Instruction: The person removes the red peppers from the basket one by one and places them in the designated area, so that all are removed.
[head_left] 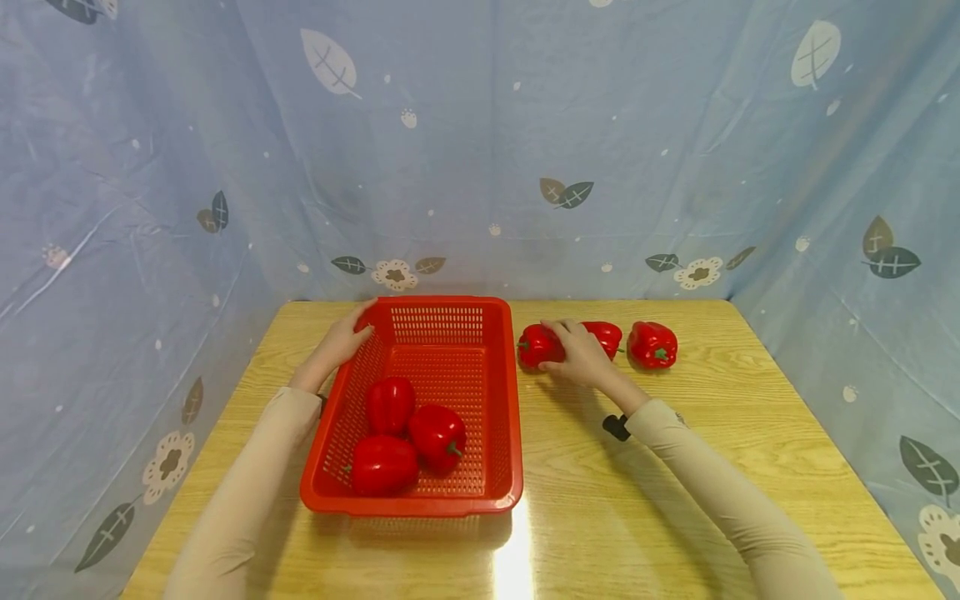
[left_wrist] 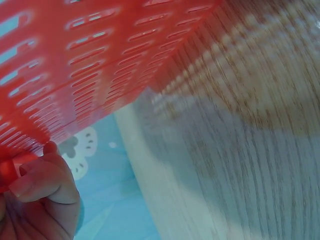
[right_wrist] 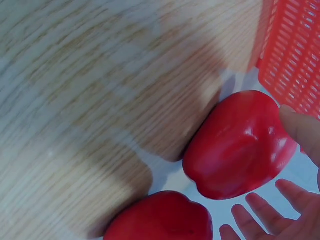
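A red plastic basket (head_left: 512, 433) stands on the table with three red bell peppers inside, one (head_left: 390, 404) lying behind the other two (head_left: 384, 467). My left hand (head_left: 343, 337) grips its left rim near the far corner; in the left wrist view curled fingers (left_wrist: 47, 187) hold the rim. To the basket's right, my right hand (head_left: 581, 357) is over a red bell pepper (head_left: 536, 347). In the right wrist view that pepper (right_wrist: 240, 147) lies between the thumb and spread fingers, the thumb at its edge; firm contact cannot be made out.
A second bell pepper (head_left: 604, 334) lies partly hidden behind my right hand, and a third (head_left: 652, 344) sits farther right with its green stem facing me. The wooden table (head_left: 600, 517) ends at a blue patterned curtain (head_left: 450, 167) behind and at both sides.
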